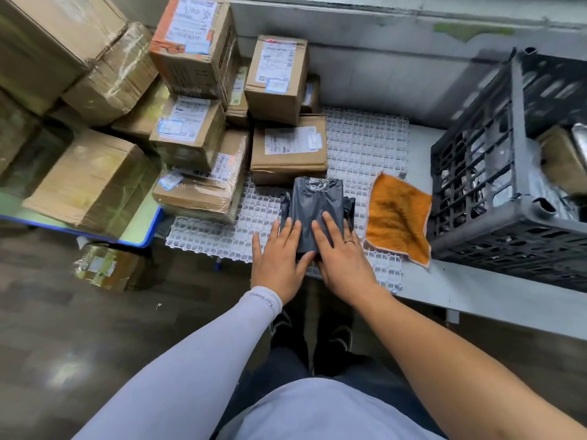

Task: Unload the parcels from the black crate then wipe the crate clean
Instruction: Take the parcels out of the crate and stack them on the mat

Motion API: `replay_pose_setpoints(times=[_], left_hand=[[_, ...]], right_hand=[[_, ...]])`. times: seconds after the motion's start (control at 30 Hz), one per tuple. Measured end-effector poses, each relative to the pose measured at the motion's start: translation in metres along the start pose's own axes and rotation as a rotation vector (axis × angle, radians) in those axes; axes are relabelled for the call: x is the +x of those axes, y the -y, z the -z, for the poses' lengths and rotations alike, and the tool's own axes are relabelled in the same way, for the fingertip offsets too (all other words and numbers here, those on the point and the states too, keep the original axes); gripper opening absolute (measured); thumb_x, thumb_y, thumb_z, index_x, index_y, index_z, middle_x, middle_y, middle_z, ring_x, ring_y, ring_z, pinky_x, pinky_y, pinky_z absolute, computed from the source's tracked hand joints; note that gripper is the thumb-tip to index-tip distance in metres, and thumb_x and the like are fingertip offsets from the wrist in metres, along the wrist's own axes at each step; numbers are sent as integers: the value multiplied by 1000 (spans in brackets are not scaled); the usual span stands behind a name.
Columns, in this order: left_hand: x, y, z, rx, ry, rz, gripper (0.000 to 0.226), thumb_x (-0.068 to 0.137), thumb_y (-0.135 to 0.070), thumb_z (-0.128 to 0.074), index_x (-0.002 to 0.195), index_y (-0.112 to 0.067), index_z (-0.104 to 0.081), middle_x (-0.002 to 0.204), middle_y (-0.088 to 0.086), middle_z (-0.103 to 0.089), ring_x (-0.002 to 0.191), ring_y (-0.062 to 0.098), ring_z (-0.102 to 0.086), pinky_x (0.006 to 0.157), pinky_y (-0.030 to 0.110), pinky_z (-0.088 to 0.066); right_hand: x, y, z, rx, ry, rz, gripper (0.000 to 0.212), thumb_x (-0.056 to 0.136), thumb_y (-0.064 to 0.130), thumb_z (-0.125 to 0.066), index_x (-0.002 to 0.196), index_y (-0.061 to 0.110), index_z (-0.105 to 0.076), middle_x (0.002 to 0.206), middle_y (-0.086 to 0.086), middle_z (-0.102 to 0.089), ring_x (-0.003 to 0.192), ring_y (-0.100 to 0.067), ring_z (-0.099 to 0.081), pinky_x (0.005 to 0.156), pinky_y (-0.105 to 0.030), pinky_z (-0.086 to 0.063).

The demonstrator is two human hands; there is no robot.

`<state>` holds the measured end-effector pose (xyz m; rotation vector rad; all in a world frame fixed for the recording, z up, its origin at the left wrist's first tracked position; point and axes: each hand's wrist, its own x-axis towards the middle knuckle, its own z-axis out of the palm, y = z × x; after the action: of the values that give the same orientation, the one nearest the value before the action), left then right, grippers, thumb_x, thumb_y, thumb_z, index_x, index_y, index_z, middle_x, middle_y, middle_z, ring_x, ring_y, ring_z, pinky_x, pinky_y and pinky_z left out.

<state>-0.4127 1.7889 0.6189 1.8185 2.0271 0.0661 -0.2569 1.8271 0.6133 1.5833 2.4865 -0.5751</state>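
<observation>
**Both hands flat on the black parcel**

Fingers straight, the left hand (279, 268) and right hand (341, 260) press the black parcel (313, 214) onto the white mat (365, 144) — nothing gripped. Right of them, the black crate (495, 166) holds more parcels; the orange cloth (397, 217) lies between. Release gently — square it beside the boxes.

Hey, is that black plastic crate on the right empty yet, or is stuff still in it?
Not empty. Inside the black plastic crate, a brown cardboard parcel shows above the rim, and silvery packages show through the lattice wall.
</observation>
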Motion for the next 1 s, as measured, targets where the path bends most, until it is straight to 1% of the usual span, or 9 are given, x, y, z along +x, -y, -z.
replay_pose_setpoints(times=[0.13,0.23,0.4,0.5,0.63,0.73,0.8,0.87,1.0], left_hand=[[3,1,2,-131,-22,16,65,107,-54,-38,164,-30,-19,171,-7,-18,159,15,-12,129,51,-6],[12,-3,7,-310,-57,40,64,104,-47,-52,160,-25,-31,164,-4,-36,151,15,-33,123,43,-31],[39,-7,24,-433,-13,102,74,97,-43,-63,161,-26,-29,156,0,-47,137,23,-50,109,42,-47],[55,-6,32,-501,-1,129,77,93,-38,-66,160,-28,-29,153,0,-52,133,26,-55,107,44,-48],[72,-13,42,-644,32,203,67,97,-31,-66,157,-25,-37,149,-1,-55,132,26,-56,107,37,-45],[87,-11,49,-958,119,401,55,100,-48,-57,149,-24,-52,146,-1,-58,134,26,-55,111,45,-45],[91,-7,56,-1172,219,540,50,101,-59,-46,134,-26,-64,132,-1,-68,121,27,-64,96,49,-54],[93,-3,67,-1267,312,605,56,103,-67,-35,132,-29,-63,125,-2,-69,112,27,-66,86,48,-55],[101,9,72,-1352,405,669,71,99,-77,-30,144,-28,-55,133,1,-62,120,31,-59,99,64,-49]], right_hand=[[0,1,9,37,41,-3,84,102,48,-48,165,25,3,171,1,20,157,-41,4,127,-54,-12],[1,0,19,91,50,-7,85,97,58,-48,165,27,-7,172,3,10,157,-39,-8,126,-51,-21],[10,-9,39,75,-37,41,64,98,53,-48,156,28,-36,165,2,-21,134,-33,-48,104,-44,-48],[18,-16,49,109,-55,20,56,100,47,-51,151,27,-42,164,1,-23,125,-32,-56,92,-45,-55],[32,-17,54,258,-45,-111,75,96,44,-62,160,27,-25,169,1,-11,140,-29,-46,102,-46,-51],[41,-14,58,423,-49,-187,87,93,34,-69,163,29,-16,169,6,-9,148,-24,-35,110,-39,-43],[46,-10,60,558,-88,-251,88,93,32,-70,163,29,-16,169,5,-15,149,-21,-32,114,-37,-37],[52,-7,63,743,-135,-344,80,97,44,-65,162,29,-21,167,2,-25,148,-21,-35,116,-42,-36],[66,-14,71,1123,-48,-556,71,97,75,-38,148,26,-51,151,2,-52,139,-25,-47,112,-42,-38]])
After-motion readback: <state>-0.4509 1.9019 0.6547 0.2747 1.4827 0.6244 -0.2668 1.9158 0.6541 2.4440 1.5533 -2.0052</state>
